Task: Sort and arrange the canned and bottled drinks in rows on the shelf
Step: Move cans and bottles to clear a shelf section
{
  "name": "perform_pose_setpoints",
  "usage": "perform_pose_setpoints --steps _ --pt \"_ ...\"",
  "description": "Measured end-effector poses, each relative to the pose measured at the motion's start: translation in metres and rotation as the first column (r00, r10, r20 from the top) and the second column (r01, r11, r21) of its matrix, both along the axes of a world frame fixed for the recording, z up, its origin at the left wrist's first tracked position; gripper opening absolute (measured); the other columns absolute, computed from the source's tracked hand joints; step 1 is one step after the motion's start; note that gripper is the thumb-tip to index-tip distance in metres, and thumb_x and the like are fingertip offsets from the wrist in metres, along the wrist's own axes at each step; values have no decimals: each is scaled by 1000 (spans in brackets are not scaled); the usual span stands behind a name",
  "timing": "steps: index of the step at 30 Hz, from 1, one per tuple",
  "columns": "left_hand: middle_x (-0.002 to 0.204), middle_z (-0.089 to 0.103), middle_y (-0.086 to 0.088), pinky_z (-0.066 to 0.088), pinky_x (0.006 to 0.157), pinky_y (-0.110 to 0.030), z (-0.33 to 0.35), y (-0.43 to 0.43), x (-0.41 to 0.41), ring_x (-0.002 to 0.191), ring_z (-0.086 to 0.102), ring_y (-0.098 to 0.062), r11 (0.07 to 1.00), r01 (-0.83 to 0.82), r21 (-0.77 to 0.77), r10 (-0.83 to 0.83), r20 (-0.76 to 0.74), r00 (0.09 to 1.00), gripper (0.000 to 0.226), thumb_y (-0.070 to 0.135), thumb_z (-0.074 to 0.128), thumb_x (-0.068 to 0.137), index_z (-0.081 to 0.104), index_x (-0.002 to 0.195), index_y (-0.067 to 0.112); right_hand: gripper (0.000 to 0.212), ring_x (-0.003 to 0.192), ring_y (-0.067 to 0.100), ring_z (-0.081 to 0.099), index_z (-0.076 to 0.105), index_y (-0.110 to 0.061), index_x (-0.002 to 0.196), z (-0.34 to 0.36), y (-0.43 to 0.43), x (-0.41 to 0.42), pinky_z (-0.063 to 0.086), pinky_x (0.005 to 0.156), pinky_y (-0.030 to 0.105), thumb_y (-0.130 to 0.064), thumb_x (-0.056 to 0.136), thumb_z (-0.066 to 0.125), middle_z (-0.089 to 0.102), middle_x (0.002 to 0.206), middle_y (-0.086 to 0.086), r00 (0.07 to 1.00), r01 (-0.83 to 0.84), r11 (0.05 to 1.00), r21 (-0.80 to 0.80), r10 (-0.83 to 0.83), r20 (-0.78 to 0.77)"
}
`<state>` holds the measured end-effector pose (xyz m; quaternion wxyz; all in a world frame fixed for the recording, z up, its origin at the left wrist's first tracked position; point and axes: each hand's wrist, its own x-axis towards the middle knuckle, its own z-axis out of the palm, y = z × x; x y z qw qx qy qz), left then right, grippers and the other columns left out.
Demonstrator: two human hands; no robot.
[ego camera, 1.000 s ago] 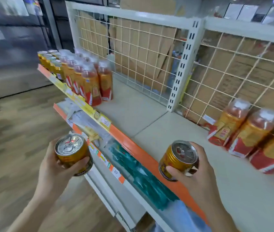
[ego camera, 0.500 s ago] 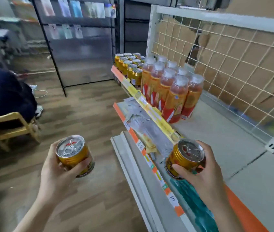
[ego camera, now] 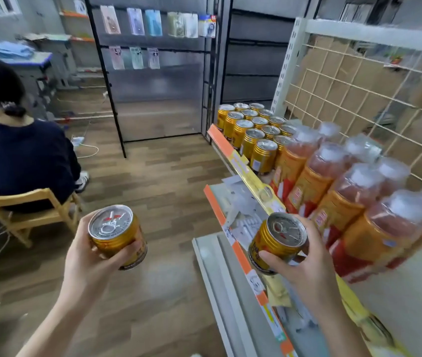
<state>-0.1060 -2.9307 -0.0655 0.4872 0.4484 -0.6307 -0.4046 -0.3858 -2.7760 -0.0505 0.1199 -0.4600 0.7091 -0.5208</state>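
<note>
Inspecting the head view, I record both hands occupied. The left hand (ego camera: 88, 256) grasps a gold can (ego camera: 117, 235), held upright over the wooden floor (ego camera: 153, 191) and well apart from the shelf (ego camera: 411, 318). The right hand (ego camera: 307, 266) grasps a second gold can (ego camera: 276, 240), slightly tilted, at the shelf's front edge and just beside the nearest bottles (ego camera: 333, 191).

Stock on the shelf: a block of gold cans (ego camera: 256, 130) stands at the far end in orderly rows, lids up. Next to it, the orange-labelled bottles stand in rows running towards me. Blur on the nearest ones prevents a reliable count.

Assessment: the sorting appears well advanced, with cans grouped with cans and bottles with bottles. Outstanding, in my judgement, are the two cans in hand, which belong with the far block. They would need to go in past the bottles. Whether more loose stock waits elsewhere I cannot tell from this view.

Other observation: a person (ego camera: 21, 155) sits on a wooden chair (ego camera: 24, 215) at the left, facing away, well apart from the shelf.
</note>
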Motion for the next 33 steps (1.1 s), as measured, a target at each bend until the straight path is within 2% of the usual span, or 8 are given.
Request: perform_pose_setpoints --steps 3,8,11,17,21,25,30,33 --pt "100 64 10 49 68 -7 3 -53 -9 84 60 8 1000 25 11 -25 4 1000 73 4 88 54 54 115 25 81 98 -11 53 48 -27 121 0 -51 -7 40 74 1 -59 50 72 59 104 -26 1000 2 1000 -15 -2 0" --pt "98 62 28 52 73 -16 2 -117 -24 88 59 8 998 -15 57 16 -16 1000 73 45 78 36 52 104 44 80 101 -5 55 49 -26 124 0 -119 -19 43 78 5 -53 54 79 60 108 -22 1000 -7 1000 13 8 -16" --pt "97 62 30 52 73 -16 -1 -154 -36 88 58 10 998 -1 66 2 -7 1000 71 50 73 36 51 103 45 81 100 -7 53 48 -28 124 2 -152 -23 41 76 3 -48 55 85 58 110 -22 1000 13 999 36 -13 -10" --pt "93 64 23 48 66 -5 -5 -249 -72 82 59 11 989 129 68 -127 -23 992 68 47 76 37 51 100 43 81 105 0 55 47 -34 122 3 -220 -33 48 84 23 -62 51 74 58 113 -22 986 165 985 45 -164 -32" --pt "89 64 29 46 63 -3 -2 -327 -108 79 59 12 959 281 42 -280 -24 960 64 11 89 56 51 97 43 76 106 -5 54 42 -54 114 11 -264 -41 44 83 22 -72 46 72 55 111 -33 958 288 957 13 -288 -9" --pt "86 65 17 44 60 -1 11 -393 -153 76 57 17 905 424 36 -424 -3 906 64 1 86 59 49 95 39 92 111 10 57 45 -41 123 19 -303 -51 49 90 45 -78 43 73 60 116 -17 907 420 908 13 -420 38" --pt "81 62 38 44 60 -1 26 -436 -213 75 58 16 778 628 19 -628 -16 778 63 -10 78 63 49 95 37 89 109 11 59 49 -38 119 37 -330 -59 49 91 46 -72 42 77 61 114 -13 836 547 837 -3 -545 67" --pt "85 63 36 45 61 -2 40 -447 -246 80 59 14 682 732 -4 -731 -42 681 66 6 86 52 50 98 37 91 104 8 60 49 -39 118 48 -335 -64 50 88 44 -76 39 75 61 110 -18 778 627 779 5 -626 49"
